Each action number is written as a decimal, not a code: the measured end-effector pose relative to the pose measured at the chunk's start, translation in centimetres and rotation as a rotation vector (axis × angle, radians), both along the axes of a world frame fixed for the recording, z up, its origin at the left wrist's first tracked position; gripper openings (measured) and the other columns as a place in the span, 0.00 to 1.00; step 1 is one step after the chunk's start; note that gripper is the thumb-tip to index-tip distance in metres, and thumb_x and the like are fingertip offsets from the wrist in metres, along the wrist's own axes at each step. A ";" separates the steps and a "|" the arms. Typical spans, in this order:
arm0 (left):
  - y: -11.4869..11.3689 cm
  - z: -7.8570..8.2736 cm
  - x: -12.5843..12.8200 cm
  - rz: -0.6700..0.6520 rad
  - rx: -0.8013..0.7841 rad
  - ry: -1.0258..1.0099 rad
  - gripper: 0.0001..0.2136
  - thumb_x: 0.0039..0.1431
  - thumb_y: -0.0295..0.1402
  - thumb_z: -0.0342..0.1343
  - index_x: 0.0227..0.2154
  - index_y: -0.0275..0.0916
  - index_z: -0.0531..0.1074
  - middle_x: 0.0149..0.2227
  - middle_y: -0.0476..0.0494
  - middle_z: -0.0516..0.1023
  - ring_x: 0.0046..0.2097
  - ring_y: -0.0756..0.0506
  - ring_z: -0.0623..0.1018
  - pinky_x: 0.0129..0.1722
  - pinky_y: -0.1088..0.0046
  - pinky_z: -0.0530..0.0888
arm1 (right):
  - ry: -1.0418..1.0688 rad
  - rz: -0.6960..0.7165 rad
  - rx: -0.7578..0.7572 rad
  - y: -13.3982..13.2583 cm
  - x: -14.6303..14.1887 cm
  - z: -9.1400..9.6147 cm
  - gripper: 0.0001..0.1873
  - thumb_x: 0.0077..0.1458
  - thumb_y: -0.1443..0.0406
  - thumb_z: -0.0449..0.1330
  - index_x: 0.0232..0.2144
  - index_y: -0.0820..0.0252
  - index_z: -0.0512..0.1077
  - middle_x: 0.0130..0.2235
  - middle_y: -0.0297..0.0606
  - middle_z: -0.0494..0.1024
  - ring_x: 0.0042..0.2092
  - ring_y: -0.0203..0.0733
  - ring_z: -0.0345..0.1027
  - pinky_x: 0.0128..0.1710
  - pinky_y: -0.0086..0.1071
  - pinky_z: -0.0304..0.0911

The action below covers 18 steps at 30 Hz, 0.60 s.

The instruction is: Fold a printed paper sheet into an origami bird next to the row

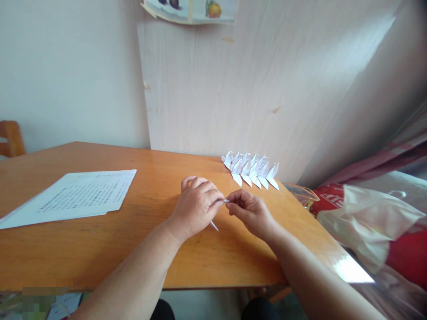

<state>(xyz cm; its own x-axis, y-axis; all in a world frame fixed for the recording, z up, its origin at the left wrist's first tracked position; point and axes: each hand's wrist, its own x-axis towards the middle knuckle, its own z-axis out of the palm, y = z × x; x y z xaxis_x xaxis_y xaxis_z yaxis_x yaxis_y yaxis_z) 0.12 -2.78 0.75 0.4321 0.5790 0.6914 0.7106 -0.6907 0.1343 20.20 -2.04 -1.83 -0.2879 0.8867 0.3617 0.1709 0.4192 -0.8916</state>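
Note:
My left hand (196,205) and my right hand (249,211) meet over the orange wooden table (100,249), both pinching a small folded piece of white paper (220,209). Its narrow tip pokes out below my left hand. The fingers of both hands are curled closed on it. Just beyond the hands, near the table's far right corner, lies a row of several folded white paper pieces (251,170) overlapping one another.
A stack of printed white sheets (75,195) lies on the table's left side. A pale wooden board (250,89) leans behind the table. Plastic bags and red fabric (370,222) are piled to the right. A chair back (11,138) shows far left.

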 end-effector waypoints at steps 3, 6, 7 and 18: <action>0.0 0.0 0.0 0.000 -0.005 -0.006 0.05 0.63 0.34 0.55 0.33 0.45 0.76 0.36 0.48 0.79 0.46 0.42 0.69 0.53 0.55 0.58 | -0.020 -0.016 0.035 0.1 0.0 -0.3 0.09 0.56 0.58 0.63 0.34 0.56 0.72 0.29 0.33 0.73 0.31 0.37 0.65 0.31 0.31 0.61; -0.1 0.0 0.1 -0.003 -0.001 -0.027 0.03 0.61 0.32 0.57 0.34 0.44 0.75 0.36 0.48 0.79 0.46 0.42 0.70 0.52 0.56 0.58 | -0.033 -0.045 0.059 0.2 0.0 -0.4 0.10 0.56 0.57 0.63 0.33 0.56 0.73 0.29 0.33 0.73 0.31 0.37 0.65 0.31 0.31 0.61; 0.0 0.0 0.1 -0.005 0.000 -0.030 0.02 0.61 0.32 0.57 0.34 0.44 0.75 0.36 0.47 0.79 0.46 0.42 0.70 0.52 0.56 0.59 | -0.033 -0.052 0.064 0.2 -0.1 -0.4 0.10 0.55 0.57 0.63 0.32 0.56 0.72 0.29 0.33 0.73 0.30 0.37 0.65 0.31 0.31 0.60; 0.0 0.0 0.2 -0.018 -0.007 -0.032 0.04 0.62 0.32 0.56 0.33 0.44 0.75 0.36 0.47 0.79 0.45 0.41 0.70 0.52 0.56 0.59 | -0.062 -0.070 0.063 0.0 -0.2 -0.2 0.10 0.56 0.57 0.63 0.31 0.57 0.72 0.26 0.31 0.72 0.27 0.35 0.60 0.26 0.30 0.55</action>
